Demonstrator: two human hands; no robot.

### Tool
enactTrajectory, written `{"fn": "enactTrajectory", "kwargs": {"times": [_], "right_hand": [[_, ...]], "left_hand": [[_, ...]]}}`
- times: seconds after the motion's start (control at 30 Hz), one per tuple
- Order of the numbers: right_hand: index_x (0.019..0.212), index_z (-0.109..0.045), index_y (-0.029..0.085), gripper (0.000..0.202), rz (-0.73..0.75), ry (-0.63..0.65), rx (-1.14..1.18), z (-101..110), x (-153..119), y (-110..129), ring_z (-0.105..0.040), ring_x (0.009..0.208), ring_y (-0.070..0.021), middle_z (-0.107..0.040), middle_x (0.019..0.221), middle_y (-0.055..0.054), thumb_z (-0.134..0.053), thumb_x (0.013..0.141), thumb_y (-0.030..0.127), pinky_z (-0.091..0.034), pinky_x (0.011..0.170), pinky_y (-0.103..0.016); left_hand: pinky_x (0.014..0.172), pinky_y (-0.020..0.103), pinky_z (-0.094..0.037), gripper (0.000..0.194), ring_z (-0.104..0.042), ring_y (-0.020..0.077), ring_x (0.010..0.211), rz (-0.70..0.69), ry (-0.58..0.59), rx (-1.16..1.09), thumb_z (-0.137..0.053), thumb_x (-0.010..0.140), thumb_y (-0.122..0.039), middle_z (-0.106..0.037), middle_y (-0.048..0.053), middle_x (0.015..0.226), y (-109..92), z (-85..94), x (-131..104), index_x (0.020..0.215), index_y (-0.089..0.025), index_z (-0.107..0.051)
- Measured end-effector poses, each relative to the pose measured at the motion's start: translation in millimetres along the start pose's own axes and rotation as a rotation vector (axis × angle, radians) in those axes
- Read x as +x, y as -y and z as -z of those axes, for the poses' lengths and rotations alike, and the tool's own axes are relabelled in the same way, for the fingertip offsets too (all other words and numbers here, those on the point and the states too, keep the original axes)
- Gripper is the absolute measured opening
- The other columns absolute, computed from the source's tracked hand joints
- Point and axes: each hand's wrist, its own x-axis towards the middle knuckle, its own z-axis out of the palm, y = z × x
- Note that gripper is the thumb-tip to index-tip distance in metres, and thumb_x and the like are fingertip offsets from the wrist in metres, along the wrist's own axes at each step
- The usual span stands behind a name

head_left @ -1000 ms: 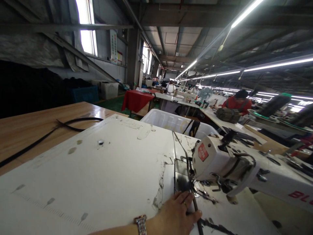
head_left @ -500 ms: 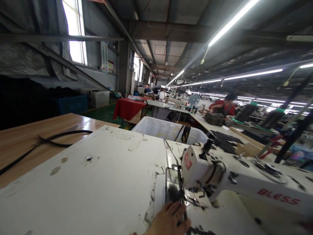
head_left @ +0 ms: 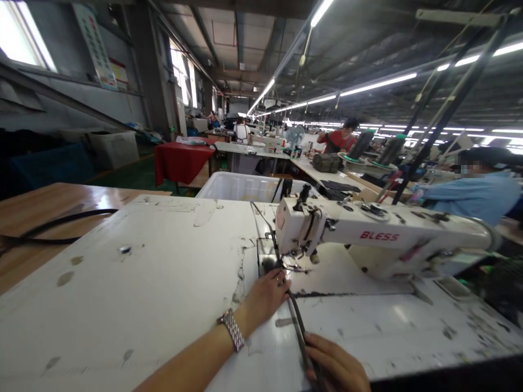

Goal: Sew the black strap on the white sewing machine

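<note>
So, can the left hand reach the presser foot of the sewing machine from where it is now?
Probably yes: the left hand lies flat on the black strap just before the presser foot, nothing between.

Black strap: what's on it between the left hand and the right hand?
Nothing. In the head view the black strap runs bare over the white table from left hand to right hand.

Black strap (head_left: 297,321) under the fingers (head_left: 281,280): matt, woven-looking. White table top (head_left: 163,272) beneath them: smooth, scuffed, stained. Sewing machine (head_left: 379,237) just beyond the fingertips: glossy white enamel. Wristband (head_left: 232,329): shiny metal. Side table (head_left: 49,204): polished wood.
</note>
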Motion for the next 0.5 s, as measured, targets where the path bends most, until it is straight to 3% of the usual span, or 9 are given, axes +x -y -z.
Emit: {"fn": "enactTrajectory", "kwargs": {"times": [0.27,0.5], "right_hand": [[0.096,-0.059,0.016,0.019,-0.166,-0.016,0.026,-6.9,0.6,4.1,-0.061,0.094,-0.0182,-0.066,0.098,-0.012,-0.055,0.081,0.028,-0.056,0.079,-0.029],[0.113,-0.050,0.016,0.033,-0.226,0.089,-0.038,-3.4,8.5,7.1,-0.054,0.107,-0.0227,-0.060,0.111,-0.009,-0.048,0.085,0.033,-0.054,0.085,-0.040]], "left_hand": [[0.095,0.034,-0.034,0.019,-0.043,0.0226,0.114,-0.004,-0.014,-0.048,-0.054,0.087,-0.014,-0.053,0.012,0.116,-1.4,5.2,-3.7,0.105,-0.011,-0.055],[0.094,0.032,-0.037,0.017,-0.044,0.0204,0.112,0.020,-0.037,-0.061,-0.055,0.086,-0.014,-0.055,0.009,0.115,-3.2,8.0,-4.1,0.103,-0.013,-0.057]]}}
